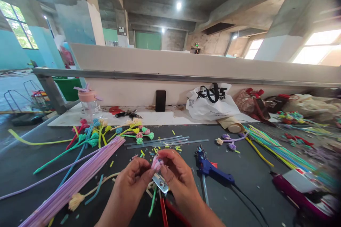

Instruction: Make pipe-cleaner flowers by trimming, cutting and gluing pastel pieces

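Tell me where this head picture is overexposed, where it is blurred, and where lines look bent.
In the head view, the bright window at upper right is blown out to white; the right edge near the magenta flat box is smeared, while the small pink fuzzy bud between the left hand and right hand stays fairly sharp; the long grey metal rail bows from wide-lens distortion.

A dark worktable [247,170] carries a lilac pipe-cleaner bundle [80,177] at near left, a blue glue gun [213,170] right of centre, and a white plastic bag [210,104] at the far edge.
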`<state>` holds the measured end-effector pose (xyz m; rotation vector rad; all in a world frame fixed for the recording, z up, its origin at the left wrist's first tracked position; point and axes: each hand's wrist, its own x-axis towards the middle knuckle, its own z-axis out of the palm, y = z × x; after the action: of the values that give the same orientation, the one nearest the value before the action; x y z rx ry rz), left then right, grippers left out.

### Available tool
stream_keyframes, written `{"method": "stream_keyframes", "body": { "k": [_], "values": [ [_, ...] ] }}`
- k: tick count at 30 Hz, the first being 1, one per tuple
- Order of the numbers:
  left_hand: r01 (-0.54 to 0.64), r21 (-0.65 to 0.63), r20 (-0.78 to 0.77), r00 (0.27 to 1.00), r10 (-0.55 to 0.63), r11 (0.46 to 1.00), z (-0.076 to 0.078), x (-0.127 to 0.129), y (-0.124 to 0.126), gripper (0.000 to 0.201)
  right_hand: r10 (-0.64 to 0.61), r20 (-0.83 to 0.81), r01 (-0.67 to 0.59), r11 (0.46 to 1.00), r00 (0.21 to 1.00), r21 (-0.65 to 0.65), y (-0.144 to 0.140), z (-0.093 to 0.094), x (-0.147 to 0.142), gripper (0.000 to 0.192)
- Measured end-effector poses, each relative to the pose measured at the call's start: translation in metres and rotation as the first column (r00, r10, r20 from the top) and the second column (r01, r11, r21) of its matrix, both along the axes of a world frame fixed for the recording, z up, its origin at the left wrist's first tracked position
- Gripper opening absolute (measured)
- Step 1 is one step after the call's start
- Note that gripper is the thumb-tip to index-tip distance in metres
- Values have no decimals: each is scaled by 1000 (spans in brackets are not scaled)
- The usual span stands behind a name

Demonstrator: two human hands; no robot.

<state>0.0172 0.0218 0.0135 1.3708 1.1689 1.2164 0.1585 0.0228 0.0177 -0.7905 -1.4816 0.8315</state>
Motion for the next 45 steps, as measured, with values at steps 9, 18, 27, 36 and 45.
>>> {"method": "stream_keyframes", "body": {
  "k": [9, 18, 27, 36, 45],
  "values": [
    [-26, 224, -214, 974, 76, 974, 1, -4, -8, 14, -10, -151, -15, 986, 988, -167, 0, -7, -3, 23],
    [-23, 434, -293, 942, 165, 901, -1, -6, -10, 9, -14, -135, -9, 986, 991, -169, -2, -6, -5, 23],
    [-50, 414, -256, 952, 168, 909, -2, -4, -9, 6, -66, -23, 64, 994, 998, -85, 0, -9, -6, 21],
    [174, -243, 494, 869, -33, 954, 10, -9, -5, 21, 137, -107, -141, 989, 985, -34, -7, 0, -3, 37],
    [497, -432, 711, 701, -55, 752, 9, -6, -11, 26, 175, 27, -177, 976, 984, 128, -10, 10, 4, 27]
  ]
}}
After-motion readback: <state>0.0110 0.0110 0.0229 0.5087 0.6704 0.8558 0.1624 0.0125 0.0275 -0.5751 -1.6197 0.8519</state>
